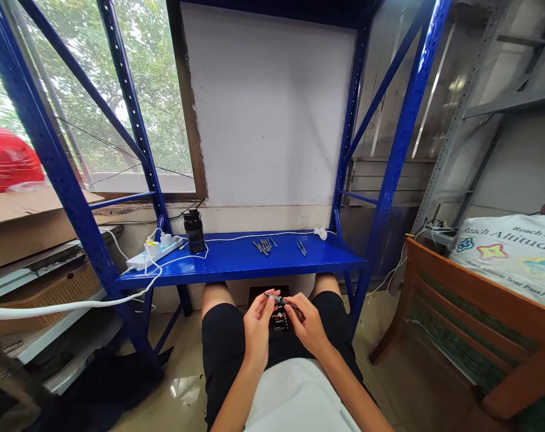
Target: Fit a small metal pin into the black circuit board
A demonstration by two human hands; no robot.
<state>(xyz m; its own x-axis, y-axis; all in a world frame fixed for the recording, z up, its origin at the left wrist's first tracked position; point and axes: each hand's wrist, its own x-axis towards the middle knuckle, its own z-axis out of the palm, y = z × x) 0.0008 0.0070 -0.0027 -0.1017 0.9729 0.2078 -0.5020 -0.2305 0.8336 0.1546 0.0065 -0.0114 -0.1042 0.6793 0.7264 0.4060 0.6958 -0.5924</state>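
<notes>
- Left hand (pixel 257 323) and right hand (pixel 309 324) pinch one pen (pixel 279 298) together, below blue shelf (pixel 240 259).
- On shelf: six-odd pens (pixel 264 245) grouped, two (pixel 302 248) apart.

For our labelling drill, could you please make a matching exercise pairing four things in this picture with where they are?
Things:
1. pen
2. power strip
3. bottle
4. loose pens

Places:
A. left end of the shelf
B. middle of the shelf, lying flat
C. held between both hands above the lap
D. standing upright on the shelf, just right of the power strip

Pairs: 1-C, 2-A, 3-D, 4-B. The left hand and right hand each pinch one end of the pen.
</notes>
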